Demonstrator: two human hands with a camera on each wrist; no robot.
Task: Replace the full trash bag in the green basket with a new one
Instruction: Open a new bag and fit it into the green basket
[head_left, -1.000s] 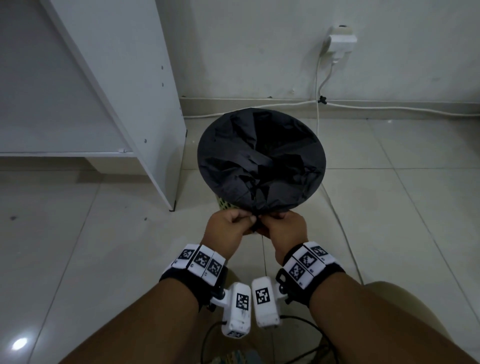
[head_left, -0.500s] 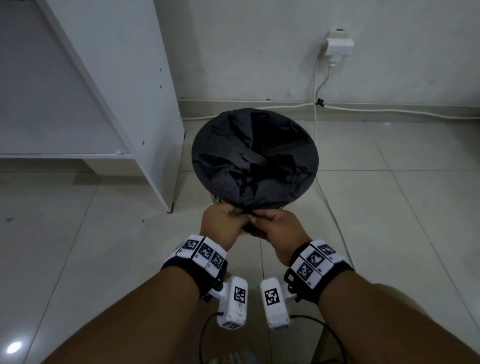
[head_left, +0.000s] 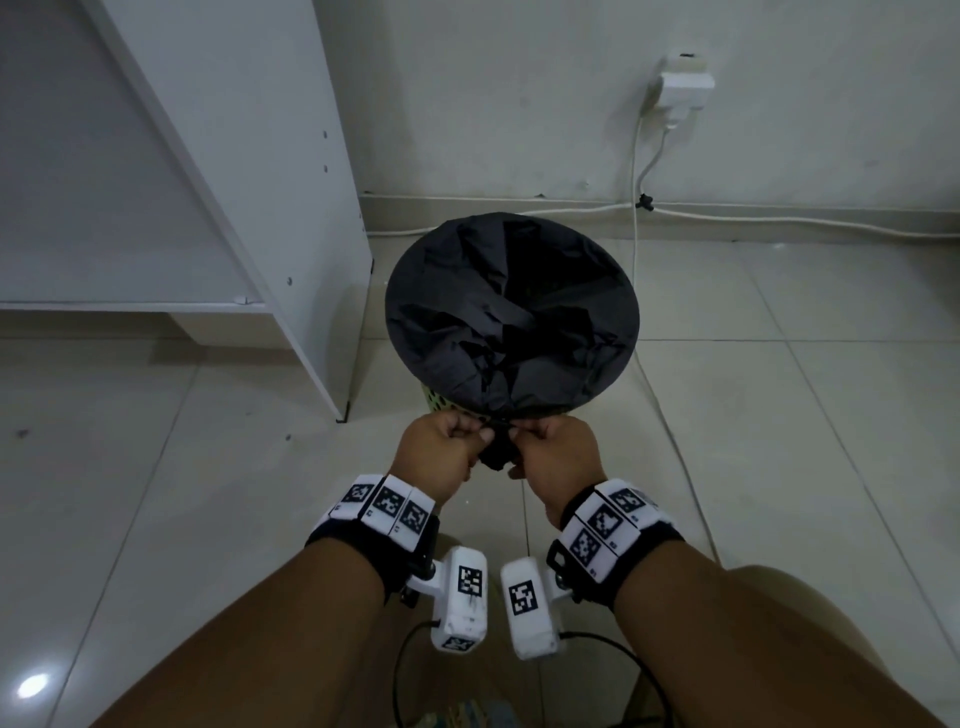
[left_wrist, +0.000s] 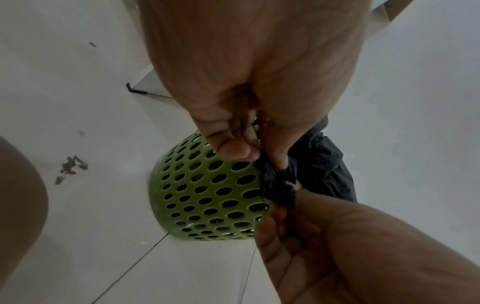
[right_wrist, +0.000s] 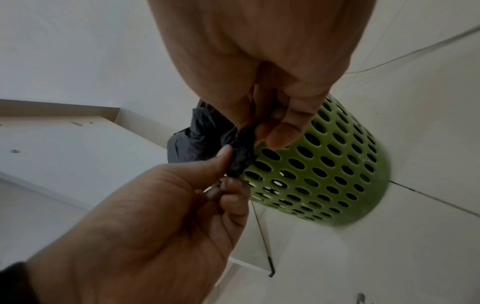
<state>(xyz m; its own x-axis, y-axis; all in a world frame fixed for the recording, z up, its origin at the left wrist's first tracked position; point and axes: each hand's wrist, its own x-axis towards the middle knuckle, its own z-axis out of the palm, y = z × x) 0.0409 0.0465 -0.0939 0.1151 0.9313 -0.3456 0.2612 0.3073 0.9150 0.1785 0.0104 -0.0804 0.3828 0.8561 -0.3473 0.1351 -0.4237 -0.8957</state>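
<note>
Both hands — left hand (head_left: 435, 457), right hand (head_left: 558, 460) — pinch the black bag (head_left: 511, 317) bunched at the green basket (left_wrist: 207, 197) rim, perhaps knotting, on pale tiled floor (head_left: 779, 415) by the white wall (head_left: 519, 93).

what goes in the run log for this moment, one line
left hand: pinches bag slack | right hand: pinches bag slack | black trash bag: over rim of green basket | basket: on floor

Pale tiled floor (head_left: 182, 467), white wall (head_left: 519, 93) with a plug (head_left: 684, 85) and cable (head_left: 779, 221), white shelf (head_left: 234, 156) at left.
</note>
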